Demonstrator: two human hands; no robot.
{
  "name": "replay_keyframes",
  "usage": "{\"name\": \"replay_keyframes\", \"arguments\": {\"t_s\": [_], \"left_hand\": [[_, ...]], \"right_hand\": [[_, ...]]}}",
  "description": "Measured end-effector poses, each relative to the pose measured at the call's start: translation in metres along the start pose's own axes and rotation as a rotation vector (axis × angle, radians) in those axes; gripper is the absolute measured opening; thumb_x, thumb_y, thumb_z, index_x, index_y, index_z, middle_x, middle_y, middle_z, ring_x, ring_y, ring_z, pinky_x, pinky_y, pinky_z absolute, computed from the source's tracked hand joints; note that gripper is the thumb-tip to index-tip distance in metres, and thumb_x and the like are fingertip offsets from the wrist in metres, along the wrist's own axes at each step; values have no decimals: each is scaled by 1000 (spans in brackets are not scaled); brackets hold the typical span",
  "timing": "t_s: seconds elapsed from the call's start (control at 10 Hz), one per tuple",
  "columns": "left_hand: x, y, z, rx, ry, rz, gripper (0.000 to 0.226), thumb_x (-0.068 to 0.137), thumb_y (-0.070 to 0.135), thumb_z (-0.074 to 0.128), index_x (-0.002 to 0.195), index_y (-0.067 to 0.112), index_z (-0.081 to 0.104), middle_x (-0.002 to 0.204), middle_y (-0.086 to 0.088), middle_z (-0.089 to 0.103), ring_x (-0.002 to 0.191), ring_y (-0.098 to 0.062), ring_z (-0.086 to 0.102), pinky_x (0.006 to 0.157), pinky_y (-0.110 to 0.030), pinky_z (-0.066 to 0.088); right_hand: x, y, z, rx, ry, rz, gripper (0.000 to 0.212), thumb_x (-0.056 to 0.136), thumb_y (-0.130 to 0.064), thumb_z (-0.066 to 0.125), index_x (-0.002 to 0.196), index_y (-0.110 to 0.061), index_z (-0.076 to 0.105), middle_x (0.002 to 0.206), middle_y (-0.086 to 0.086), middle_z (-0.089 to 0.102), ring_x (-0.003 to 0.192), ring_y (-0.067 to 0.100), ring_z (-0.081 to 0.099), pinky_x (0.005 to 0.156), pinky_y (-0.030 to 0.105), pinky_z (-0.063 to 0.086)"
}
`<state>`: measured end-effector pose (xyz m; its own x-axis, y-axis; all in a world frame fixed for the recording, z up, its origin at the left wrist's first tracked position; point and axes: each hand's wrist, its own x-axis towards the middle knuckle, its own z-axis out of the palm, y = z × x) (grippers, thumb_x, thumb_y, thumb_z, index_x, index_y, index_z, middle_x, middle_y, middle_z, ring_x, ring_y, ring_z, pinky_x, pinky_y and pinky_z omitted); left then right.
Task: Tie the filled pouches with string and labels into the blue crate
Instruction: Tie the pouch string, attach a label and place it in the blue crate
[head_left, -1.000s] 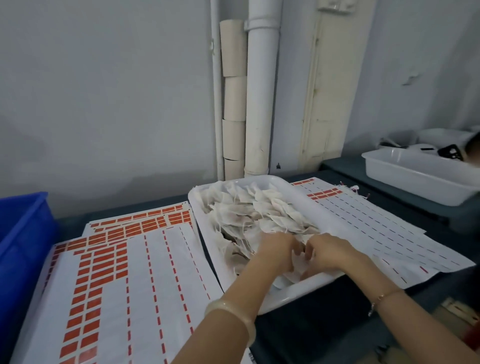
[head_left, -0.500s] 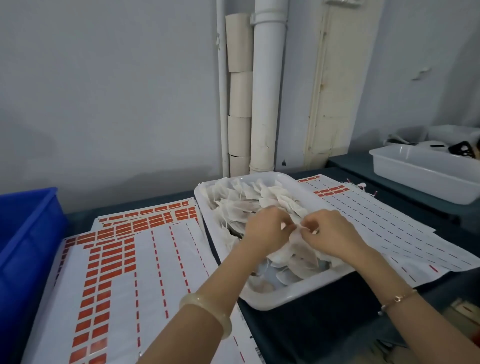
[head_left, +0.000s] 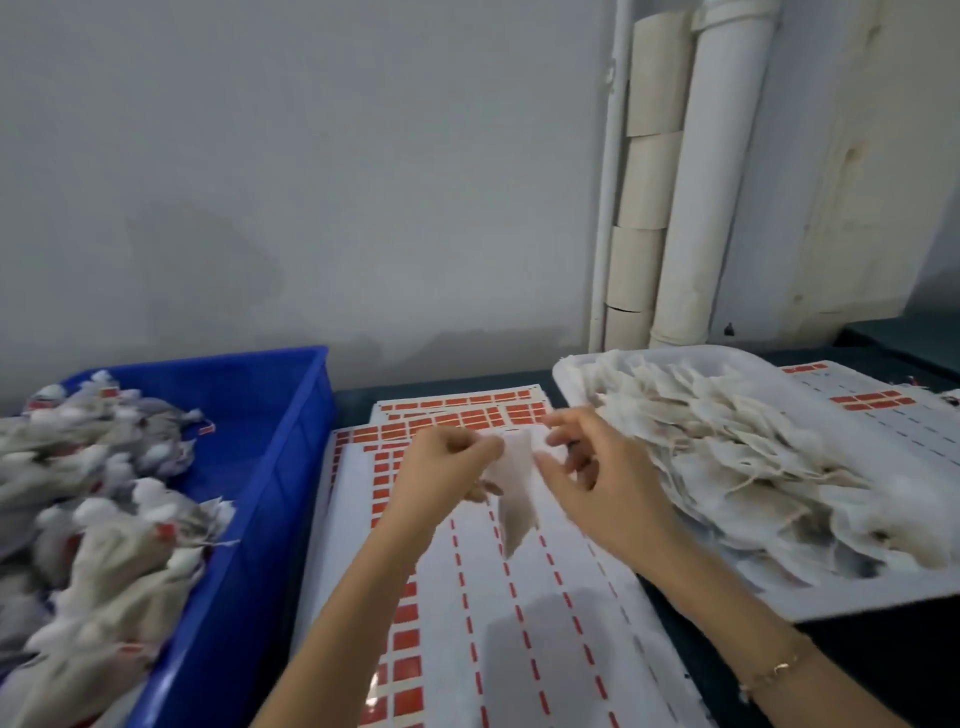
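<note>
A white filled pouch (head_left: 514, 499) hangs in the air over the label sheets, pinched at its top by my left hand (head_left: 441, 478). My right hand (head_left: 592, 483) is at the pouch's right edge with fingers spread; motion blur hides whether it grips the pouch. To the right, a white tray (head_left: 857, 597) holds a heap of loose pouches (head_left: 737, 452). At the left, the blue crate (head_left: 270, 467) holds several tied pouches (head_left: 104, 509) with red labels.
Sheets of red labels (head_left: 467, 421) on white backing cover the dark table under my hands; another sheet (head_left: 878, 400) lies behind the tray. White pipes and cardboard rolls (head_left: 675, 182) stand against the back wall.
My hands have lifted one pouch out of the white tray and carried it left over the label sheets. My view has swung left, bringing the blue crate's contents into sight.
</note>
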<state>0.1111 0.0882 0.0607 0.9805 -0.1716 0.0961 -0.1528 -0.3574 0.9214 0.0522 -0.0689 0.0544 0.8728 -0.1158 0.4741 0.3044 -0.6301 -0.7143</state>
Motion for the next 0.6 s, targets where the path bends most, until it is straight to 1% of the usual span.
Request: {"name": "replay_keyframes", "arguments": {"t_s": [0.1, 0.2, 0.3, 0.4, 0.5, 0.6], "left_hand": [[-8, -39, -19, -236, 190, -217, 17, 90, 32, 61, 79, 20, 67, 74, 2, 70, 66, -13, 69, 56, -19, 52], [-7, -74, -23, -404, 239, -377, 23, 91, 30, 58, 86, 10, 68, 75, -6, 72, 68, -19, 69, 63, -31, 55], [-6, -93, -20, -478, 239, -419, 27, 92, 30, 55, 92, 5, 65, 75, -8, 69, 63, -22, 66, 56, -36, 53], [3, -109, -22, -510, 186, -293, 28, 87, 38, 62, 82, 12, 69, 72, -5, 71, 59, -20, 68, 51, -34, 55], [14, -112, -25, -651, -40, 16, 37, 60, 50, 83, 74, 17, 73, 75, -2, 72, 65, -18, 69, 58, -29, 56], [22, -117, -20, -516, 294, 16, 24, 74, 40, 73, 85, 19, 69, 90, -1, 72, 83, -19, 70, 61, -21, 55]], "right_hand": [[-14, 1, 58, 144, -158, -14, 46, 76, -52, 69, 116, -40, 49, 107, -26, 58, 93, -1, 58, 74, 13, 52], [-24, 11, 108, 153, -276, 44, 53, 72, -53, 73, 118, -43, 48, 110, -31, 57, 99, -8, 55, 82, 11, 48], [-21, 24, 135, 241, -177, 157, 27, 80, -44, 71, 104, -38, 60, 95, -26, 66, 89, -4, 61, 79, 18, 54], [-14, 36, 144, 332, -116, 202, 8, 84, -38, 67, 92, -34, 68, 87, -22, 69, 85, 0, 65, 77, 22, 57], [-8, 45, 142, 416, -61, 301, 10, 83, -37, 65, 87, -30, 70, 83, -18, 71, 80, 5, 67, 73, 24, 59], [0, 51, 137, 476, -88, 384, 27, 75, -48, 61, 86, -25, 70, 81, -11, 71, 78, 13, 68, 67, 18, 56]]}}
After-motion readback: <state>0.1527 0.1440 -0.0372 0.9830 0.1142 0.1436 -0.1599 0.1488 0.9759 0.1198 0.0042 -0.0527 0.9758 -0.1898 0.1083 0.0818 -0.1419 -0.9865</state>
